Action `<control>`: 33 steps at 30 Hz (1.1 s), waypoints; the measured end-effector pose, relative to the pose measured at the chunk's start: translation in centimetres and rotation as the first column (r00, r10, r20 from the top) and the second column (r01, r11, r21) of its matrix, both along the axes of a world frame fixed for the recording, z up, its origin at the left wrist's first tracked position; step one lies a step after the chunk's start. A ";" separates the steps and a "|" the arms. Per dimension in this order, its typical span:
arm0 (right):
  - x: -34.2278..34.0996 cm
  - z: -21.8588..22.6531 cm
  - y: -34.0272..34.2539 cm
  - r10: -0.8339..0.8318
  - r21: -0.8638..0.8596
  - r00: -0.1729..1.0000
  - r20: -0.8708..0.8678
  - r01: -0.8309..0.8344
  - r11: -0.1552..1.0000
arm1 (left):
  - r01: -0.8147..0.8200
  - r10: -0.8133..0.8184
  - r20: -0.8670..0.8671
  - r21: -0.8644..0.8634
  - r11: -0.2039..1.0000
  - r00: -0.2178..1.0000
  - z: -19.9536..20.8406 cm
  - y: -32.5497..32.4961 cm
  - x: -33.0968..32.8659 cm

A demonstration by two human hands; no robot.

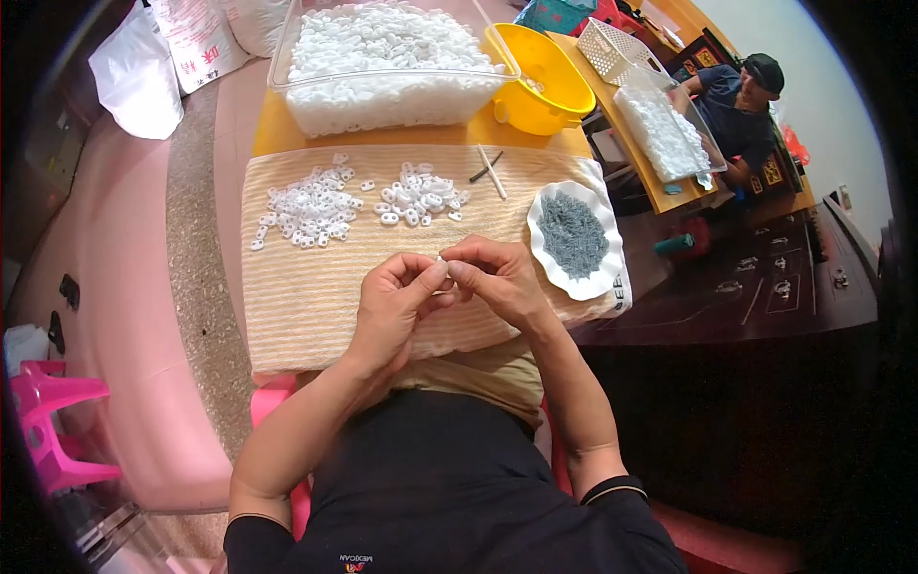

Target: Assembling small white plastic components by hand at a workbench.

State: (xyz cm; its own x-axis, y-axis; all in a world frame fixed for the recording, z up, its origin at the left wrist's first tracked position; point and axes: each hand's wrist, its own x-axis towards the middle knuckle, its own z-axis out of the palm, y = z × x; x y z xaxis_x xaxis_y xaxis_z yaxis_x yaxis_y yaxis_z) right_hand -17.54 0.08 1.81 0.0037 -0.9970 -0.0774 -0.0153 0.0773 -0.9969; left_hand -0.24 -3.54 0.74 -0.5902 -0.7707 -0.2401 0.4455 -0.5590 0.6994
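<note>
Over the striped cloth [306,316], my left hand [394,298] and my right hand [502,282] meet fingertip to fingertip. Both pinch a small white piece [442,258]; the fingers cover most of it. Beyond them lie two piles of small white plastic pieces with holes, a wider left pile [311,212] and a smaller right pile [419,196]. To the right of my right hand, a white wavy-edged plate [581,287] holds many tiny grey-blue, see-through parts [572,234]. A white stick [495,179] crosses a dark stick [478,176] behind the hands.
A clear bin [382,117] full of white pieces stands at the table's back, beside a yellow basin [521,115]. At far right, a person [732,110] in a dark cap sits by another tray of white pieces [660,134]. Pink stools [57,411] stand at left.
</note>
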 end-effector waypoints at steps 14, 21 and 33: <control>-0.1 0.2 0.8 0.096 -0.106 0.995 -0.021 -0.098 0.990 | -0.063 0.063 0.000 0.059 0.996 0.998 0.1 -0.1 -0.1; -0.5 1.1 0.9 -0.059 -0.086 0.981 -0.186 0.044 0.995 | -0.083 0.079 0.044 0.087 0.993 0.996 0.0 -0.2 -0.1; -6.2 2.2 5.3 -0.502 -0.488 0.204 -0.841 0.120 0.865 | -0.056 0.050 0.056 0.105 0.993 0.997 0.3 0.3 -0.3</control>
State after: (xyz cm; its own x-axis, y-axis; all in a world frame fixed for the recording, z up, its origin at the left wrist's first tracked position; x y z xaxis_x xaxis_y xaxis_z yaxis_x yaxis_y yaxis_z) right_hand -23.72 5.39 3.97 -0.1938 -0.8640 0.4647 -0.9626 0.0760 -0.2602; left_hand -0.52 -3.24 1.07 -0.5331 -0.7691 -0.3525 0.4401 -0.6080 0.6608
